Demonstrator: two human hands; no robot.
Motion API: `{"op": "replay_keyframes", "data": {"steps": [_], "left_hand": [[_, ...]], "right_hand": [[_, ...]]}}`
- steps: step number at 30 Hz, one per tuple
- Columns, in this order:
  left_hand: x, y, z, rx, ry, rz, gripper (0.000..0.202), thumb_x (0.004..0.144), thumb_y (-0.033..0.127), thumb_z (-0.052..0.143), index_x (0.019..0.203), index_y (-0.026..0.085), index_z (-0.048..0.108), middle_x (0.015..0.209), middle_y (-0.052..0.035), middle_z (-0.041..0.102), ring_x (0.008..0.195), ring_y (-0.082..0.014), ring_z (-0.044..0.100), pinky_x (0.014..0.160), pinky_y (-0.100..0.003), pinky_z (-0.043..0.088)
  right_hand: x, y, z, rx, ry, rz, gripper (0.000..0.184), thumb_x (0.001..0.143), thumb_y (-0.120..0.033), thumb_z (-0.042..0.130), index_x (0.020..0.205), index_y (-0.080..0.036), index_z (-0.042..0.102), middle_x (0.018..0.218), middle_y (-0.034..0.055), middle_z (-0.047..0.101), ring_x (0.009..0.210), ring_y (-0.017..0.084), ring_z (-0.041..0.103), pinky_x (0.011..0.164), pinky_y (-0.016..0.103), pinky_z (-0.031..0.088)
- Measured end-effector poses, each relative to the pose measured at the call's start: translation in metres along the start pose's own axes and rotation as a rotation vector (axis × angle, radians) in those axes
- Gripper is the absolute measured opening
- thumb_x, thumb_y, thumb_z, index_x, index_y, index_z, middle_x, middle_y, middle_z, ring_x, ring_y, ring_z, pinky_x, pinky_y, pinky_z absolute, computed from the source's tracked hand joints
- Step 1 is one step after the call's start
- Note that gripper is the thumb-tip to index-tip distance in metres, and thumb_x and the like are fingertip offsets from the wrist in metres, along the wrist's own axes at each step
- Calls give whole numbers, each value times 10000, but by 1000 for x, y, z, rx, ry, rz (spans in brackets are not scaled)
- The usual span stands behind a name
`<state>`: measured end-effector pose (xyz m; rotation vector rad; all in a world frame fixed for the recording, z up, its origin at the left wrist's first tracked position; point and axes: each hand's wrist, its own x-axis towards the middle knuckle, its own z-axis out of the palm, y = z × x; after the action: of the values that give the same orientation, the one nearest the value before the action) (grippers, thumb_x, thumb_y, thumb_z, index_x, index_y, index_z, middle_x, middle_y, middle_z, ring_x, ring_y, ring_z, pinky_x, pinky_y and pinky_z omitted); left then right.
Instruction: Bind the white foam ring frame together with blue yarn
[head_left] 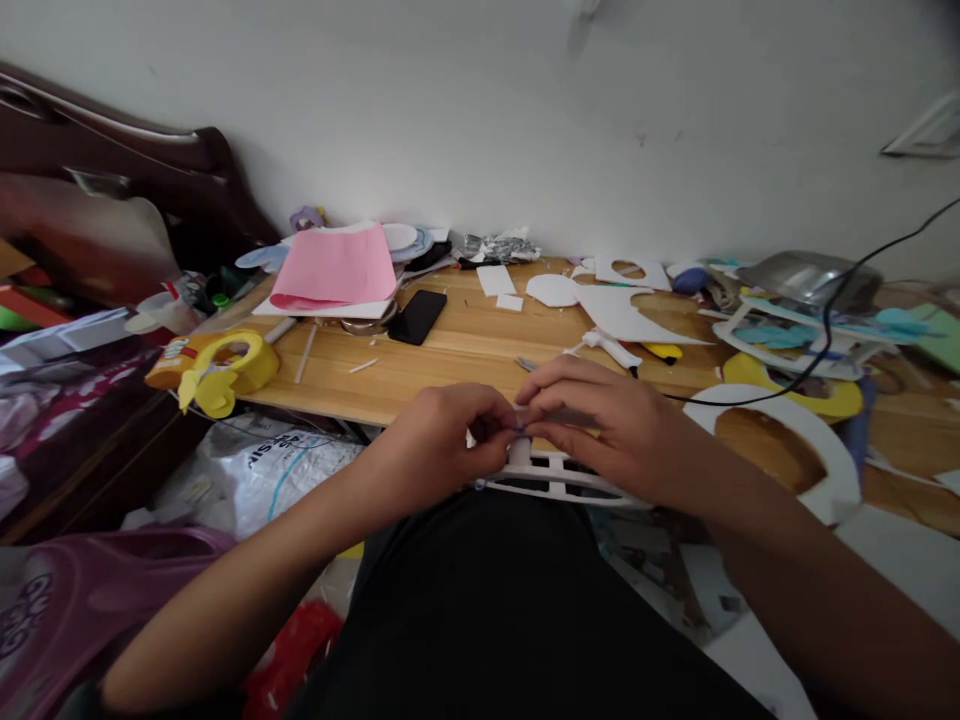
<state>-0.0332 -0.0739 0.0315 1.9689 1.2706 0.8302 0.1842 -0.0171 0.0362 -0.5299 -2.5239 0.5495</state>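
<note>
Above the lap, a white cut-out frame (pixel 562 473) with thin crossbars lies between my two hands. My left hand (pixel 448 432) is closed, its thumb and index finger pinched at the frame's upright strip. Against those fingertips press the thumb and fingers of my right hand (pixel 600 415), also closed, with its palm over the frame's right part. A small bluish bit, like thread, shows where the fingertips meet; its exact kind is hidden.
On the wooden table (pixel 337 370) lie a black phone (pixel 418 317), pink sheets (pixel 337 265), a yellow tape roll (pixel 251 360), a white glue gun (pixel 611 348) and white cut-outs. A white ring (pixel 840 460) sits right. A black cable (pixel 827 330) crosses there.
</note>
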Motion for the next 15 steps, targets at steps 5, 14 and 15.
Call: {"op": "replay_keyframes", "data": {"steps": [5, 14, 15], "left_hand": [[-3, -6, 3, 12, 54, 32, 98, 815, 63, 630, 835, 156, 651, 741, 46, 651, 655, -69, 584, 634, -179, 461], [-19, -5, 7, 148, 36, 229, 131, 872, 41, 624, 920, 162, 620, 828, 30, 626, 701, -62, 565, 655, -168, 435], [-20, -5, 7, 153, 27, 242, 119, 890, 51, 619, 935, 161, 619, 849, 21, 630, 718, -66, 569, 661, -168, 436]], "right_hand": [[-2, 3, -2, 13, 2, 13, 80, 997, -212, 561, 987, -203, 641, 1142, 54, 658, 1052, 157, 632, 918, 275, 485], [-5, 0, -1, 88, 21, 45, 38, 991, -238, 578, 978, -207, 596, 1092, 50, 620, 1032, 158, 604, 907, 275, 476], [-5, -1, -1, 101, 18, 55, 57, 999, -253, 569, 972, -210, 594, 1087, 48, 617, 1029, 155, 601, 903, 270, 478]]}}
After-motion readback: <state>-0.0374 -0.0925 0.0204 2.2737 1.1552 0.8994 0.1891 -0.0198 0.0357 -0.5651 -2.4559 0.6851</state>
